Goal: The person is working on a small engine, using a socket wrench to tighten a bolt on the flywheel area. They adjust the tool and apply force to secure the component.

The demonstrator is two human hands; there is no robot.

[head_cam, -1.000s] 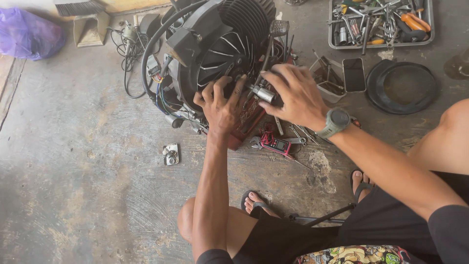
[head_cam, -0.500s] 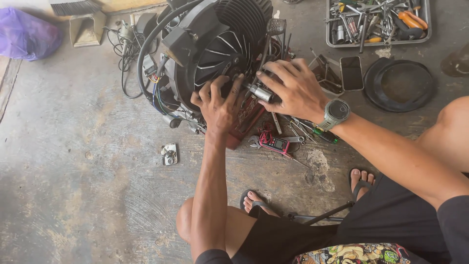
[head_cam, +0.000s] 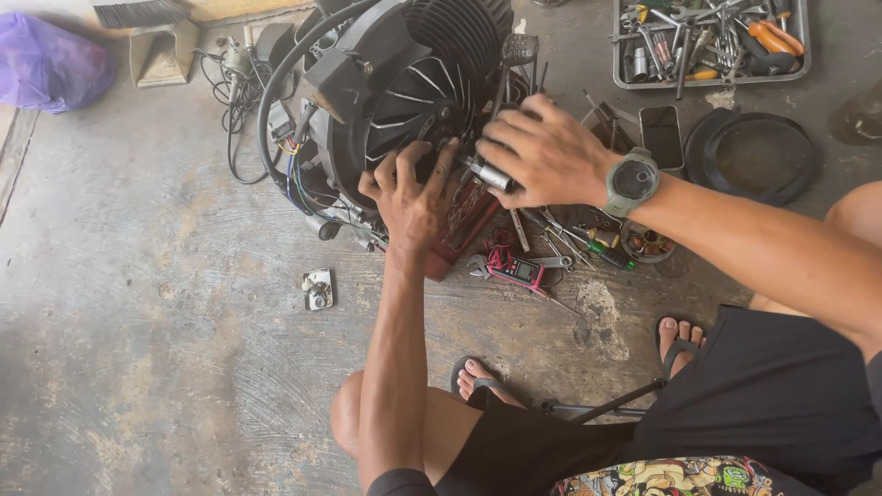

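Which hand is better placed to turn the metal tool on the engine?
Probably the right hand: it already grips the metal tool. The left hand lies spread on the engine, bracing it.

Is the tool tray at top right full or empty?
Full. The grey tool tray is crowded edge to edge with pliers, wrenches and orange-handled tools; almost none of its floor shows.

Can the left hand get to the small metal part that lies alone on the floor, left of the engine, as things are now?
Probably yes. The small metal part lies on bare concrete, uncovered, just below and left of the left hand, which rests on the engine. Nothing stands between them.
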